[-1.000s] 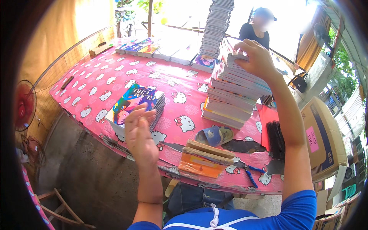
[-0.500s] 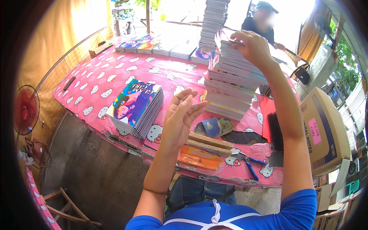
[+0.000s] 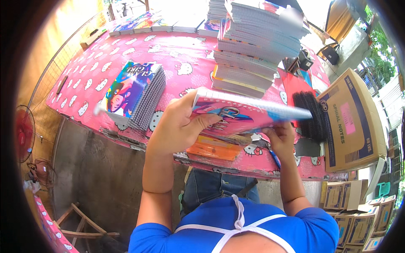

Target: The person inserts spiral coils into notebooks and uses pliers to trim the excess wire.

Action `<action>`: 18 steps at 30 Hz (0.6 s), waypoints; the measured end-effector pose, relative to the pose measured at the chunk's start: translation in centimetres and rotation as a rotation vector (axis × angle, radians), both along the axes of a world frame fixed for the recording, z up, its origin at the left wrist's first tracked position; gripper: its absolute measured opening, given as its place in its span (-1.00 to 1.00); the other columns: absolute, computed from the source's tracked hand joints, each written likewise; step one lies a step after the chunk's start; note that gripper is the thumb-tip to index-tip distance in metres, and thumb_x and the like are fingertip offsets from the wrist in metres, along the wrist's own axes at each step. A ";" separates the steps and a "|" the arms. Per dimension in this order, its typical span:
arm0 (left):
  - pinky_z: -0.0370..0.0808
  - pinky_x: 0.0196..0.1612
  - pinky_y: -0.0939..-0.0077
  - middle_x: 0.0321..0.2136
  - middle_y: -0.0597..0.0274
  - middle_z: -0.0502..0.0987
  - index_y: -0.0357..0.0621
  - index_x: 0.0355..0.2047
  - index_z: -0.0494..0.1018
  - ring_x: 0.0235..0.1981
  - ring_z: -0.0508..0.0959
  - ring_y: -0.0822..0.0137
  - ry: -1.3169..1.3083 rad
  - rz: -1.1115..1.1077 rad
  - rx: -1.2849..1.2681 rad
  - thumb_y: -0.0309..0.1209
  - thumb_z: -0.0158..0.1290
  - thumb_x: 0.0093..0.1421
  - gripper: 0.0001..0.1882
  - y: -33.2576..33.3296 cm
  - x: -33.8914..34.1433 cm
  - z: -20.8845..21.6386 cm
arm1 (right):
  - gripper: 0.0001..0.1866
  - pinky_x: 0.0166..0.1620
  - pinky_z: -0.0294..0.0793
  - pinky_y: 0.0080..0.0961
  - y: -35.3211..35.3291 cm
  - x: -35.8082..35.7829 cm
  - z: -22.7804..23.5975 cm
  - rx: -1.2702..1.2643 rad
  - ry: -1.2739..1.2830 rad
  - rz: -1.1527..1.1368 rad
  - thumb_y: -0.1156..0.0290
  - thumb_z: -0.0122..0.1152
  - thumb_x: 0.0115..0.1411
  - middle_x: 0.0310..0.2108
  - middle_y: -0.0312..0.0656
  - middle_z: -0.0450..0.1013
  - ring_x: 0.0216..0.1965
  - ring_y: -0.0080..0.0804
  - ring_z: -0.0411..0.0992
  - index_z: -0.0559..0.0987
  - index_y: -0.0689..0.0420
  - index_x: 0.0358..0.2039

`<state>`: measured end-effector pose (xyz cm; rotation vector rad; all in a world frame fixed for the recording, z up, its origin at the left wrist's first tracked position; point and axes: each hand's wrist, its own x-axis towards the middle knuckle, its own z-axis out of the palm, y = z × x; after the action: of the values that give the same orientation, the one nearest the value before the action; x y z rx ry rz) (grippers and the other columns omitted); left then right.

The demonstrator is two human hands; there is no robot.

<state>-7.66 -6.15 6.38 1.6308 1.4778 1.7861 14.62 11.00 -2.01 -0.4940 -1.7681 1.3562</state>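
In front of my chest, a notebook (image 3: 236,114) with a pink and blue printed cover and a row of punched holes is held tilted above the table. My left hand (image 3: 175,126) grips its left end, thumb across the cover and fingers behind. My right hand (image 3: 279,139) pinches its lower right edge. Beyond it rises a tall stack of similar notebooks (image 3: 253,46). To the left stands a neat pile of spiral-bound notebooks (image 3: 137,92) with colourful covers. Just below the held notebook lies an orange piece (image 3: 215,147) at the table's near edge; the pliers are mostly hidden.
A pink patterned cloth covers the table (image 3: 90,76). Black spiral coils (image 3: 310,116) lie on the right, beside a large cardboard box (image 3: 352,122). More notebooks (image 3: 156,25) line the far edge. A red fan (image 3: 25,133) stands left. Someone is partly visible behind the stack.
My right hand has come down from the tall stack toward me. A notebook is now between both hands, and my left hand has closed on it. The view has shifted.
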 end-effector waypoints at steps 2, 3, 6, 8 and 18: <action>0.45 -0.20 0.52 -0.33 0.19 0.58 -0.29 -0.15 0.43 -0.32 0.52 0.48 -0.005 0.040 0.058 -0.58 0.17 0.08 -0.70 0.1 0.7 0.2 | -0.60 -0.05 0.44 -0.46 -0.6 1.3 -0.8 0.178 -0.018 -0.016 0.77 0.19 0.03 -0.19 -0.12 0.48 -0.13 -0.41 0.45 0.40 0.32 -0.08; 0.45 -0.20 0.52 -0.34 0.19 0.58 -0.28 -0.16 0.43 -0.31 0.51 0.49 -0.006 0.061 0.089 -0.58 0.18 0.07 -0.70 0.3 0.9 0.2 | -0.60 -0.08 0.47 -0.49 -0.9 1.6 -0.9 0.269 -0.027 -0.023 0.77 0.17 0.05 -0.18 -0.11 0.47 -0.14 -0.40 0.46 0.39 0.30 -0.06; 0.39 -0.09 0.57 -0.24 0.22 0.51 -0.25 -0.06 0.37 -0.19 0.47 0.49 -0.184 0.110 0.137 -0.62 0.19 0.03 -0.57 1.0 1.5 -1.5 | -0.69 -0.32 0.47 -0.54 -2.1 0.9 -3.2 0.190 0.034 -0.113 0.75 0.17 0.04 -0.31 -0.14 0.52 -0.40 -0.49 0.48 0.48 0.32 -0.16; 0.34 -0.01 0.58 -0.15 0.22 0.44 -0.28 0.00 0.29 -0.11 0.42 0.45 -0.208 0.217 0.050 -0.67 0.15 0.04 -0.51 0.5 1.4 -3.4 | -0.78 -0.48 0.41 -0.58 -1.8 1.7 -3.7 0.462 -0.113 -0.109 0.70 0.18 0.06 -0.37 -0.10 0.53 -0.55 -0.50 0.45 0.53 0.30 -0.23; 0.34 0.03 0.45 0.09 0.14 0.29 -0.27 0.13 0.19 -0.03 0.33 0.45 -0.335 0.305 0.153 -0.52 0.19 0.07 -0.37 1.2 1.1 -5.4 | -0.49 0.02 0.37 -0.28 -3.0 1.6 -7.0 0.454 -0.446 -0.010 0.59 0.18 0.07 0.01 0.03 0.39 0.01 -0.25 0.40 0.33 0.25 0.07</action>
<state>-6.56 -4.91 0.95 1.1332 1.5217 2.2546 16.20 8.04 -8.99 -0.5762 -2.3500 0.8298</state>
